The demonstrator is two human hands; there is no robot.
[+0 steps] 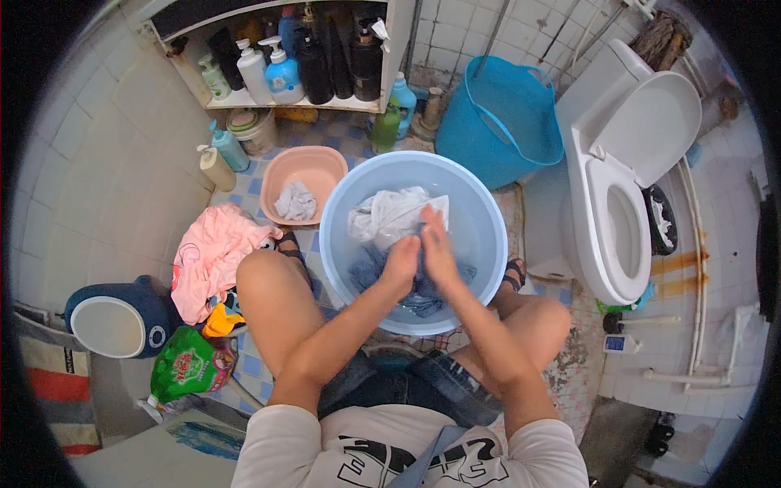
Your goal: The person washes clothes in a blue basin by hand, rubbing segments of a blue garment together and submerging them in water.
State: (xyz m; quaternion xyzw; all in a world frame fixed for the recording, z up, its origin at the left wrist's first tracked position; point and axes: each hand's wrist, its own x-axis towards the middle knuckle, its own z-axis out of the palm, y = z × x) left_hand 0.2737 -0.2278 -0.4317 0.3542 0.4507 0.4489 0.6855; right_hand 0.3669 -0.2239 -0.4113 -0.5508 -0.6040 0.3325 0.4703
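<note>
Above a large light-blue basin (332, 268), my left hand (400, 265) and my right hand (437, 250) are held close together, palms facing each other. The right hand's fingers are stretched out, with nothing seen in them. My left hand's fingers are partly hidden and a little blurred, so their pose is unclear. A wet white garment (395, 216) lies in the basin, just beyond my hands. Under my hands, a dark blue garment (423, 299) sits in the nearer part of the basin, partly covered by my wrists.
A pink basin (270, 180) holding a small whitish cloth (295, 201) stands left of the blue one. Pink clothing (213, 254) and a green detergent bag (185, 363) lie further left. Behind are a blue tub (464, 122) and bottles (281, 75) on a shelf; a toilet (598, 215) stands right.
</note>
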